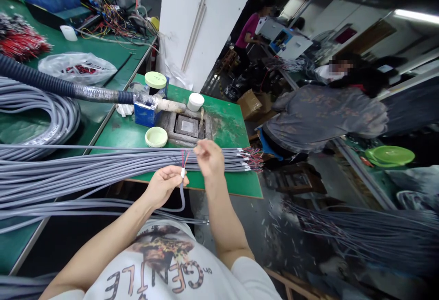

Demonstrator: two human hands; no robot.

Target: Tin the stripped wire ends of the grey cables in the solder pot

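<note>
My left hand (168,182) is closed on a grey cable (182,199), gripping it at a white sleeve near its end. Thin coloured wires (185,157) fan upward out of that sleeve. Just right of them, my right hand (210,157) is raised with its fingers curled together; anything between them is too small to make out. Behind both hands, a bundle of grey cables (137,165) lies across the green table, its stripped coloured ends (252,159) at the right. Beyond my right hand sits a small square metal pot (188,127) in a dirty frame.
A ribbed hose (99,93) reaches over the table, its nozzle by a blue box (146,113). Around it are a pale green tub (156,137) and a white tub (195,101). Coiled grey cable (51,117) lies left. A co-worker (322,112) bends over at right.
</note>
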